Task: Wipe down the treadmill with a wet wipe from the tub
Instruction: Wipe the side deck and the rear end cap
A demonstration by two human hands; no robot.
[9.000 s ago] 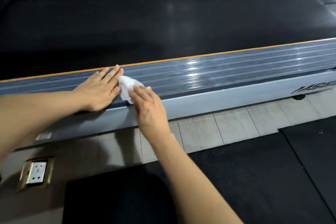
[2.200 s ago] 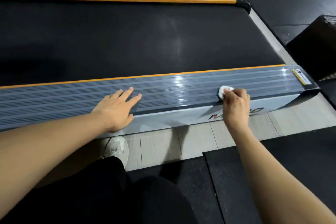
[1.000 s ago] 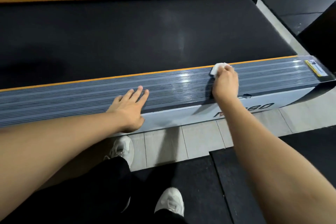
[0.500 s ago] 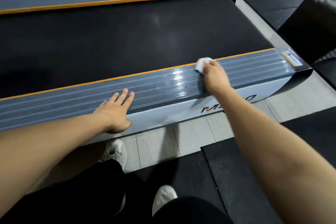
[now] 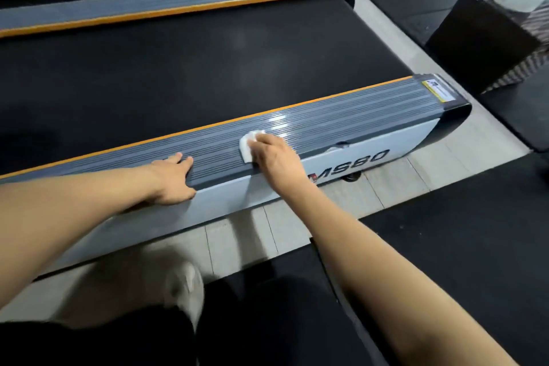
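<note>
Wet wipe [image 5: 249, 145]: white, wadded into a small folded pad, flat on the near side rail [image 5: 341, 119] of the treadmill [image 5: 208, 62]. Sits mid-rail, just left of a bright glare patch, closer to the rail's outer edge than to the orange strip [image 5: 297, 107]. Pad's long axis runs roughly across the rail, crossing the grooves.

Right hand [image 5: 274, 159]: on top of the wipe, fingers [image 5: 261, 140] curled down onto it, pressing it against the rail. Only the left and far edges of the wipe show past the hand.

Left hand [image 5: 172, 178]: flat on the same rail, well left of the wipe, fingers straight and close together, pointing along the rail toward the right. Holds nothing.

Rail: grey, ribbed lengthwise, runs lower-left to upper-right; yellow sticker [image 5: 436, 92] at its far right end. White side panel below reads "MS80" [image 5: 350, 165]. Black belt beyond the orange strip, second rail [image 5: 178, 0] on the far side.

Floor: pale tiles [image 5: 386, 187] under the frame, black mats [image 5: 445, 246] nearer. One light shoe [image 5: 185, 288], blurred, at bottom. Dark woven box [image 5: 487, 38] upper right.
</note>
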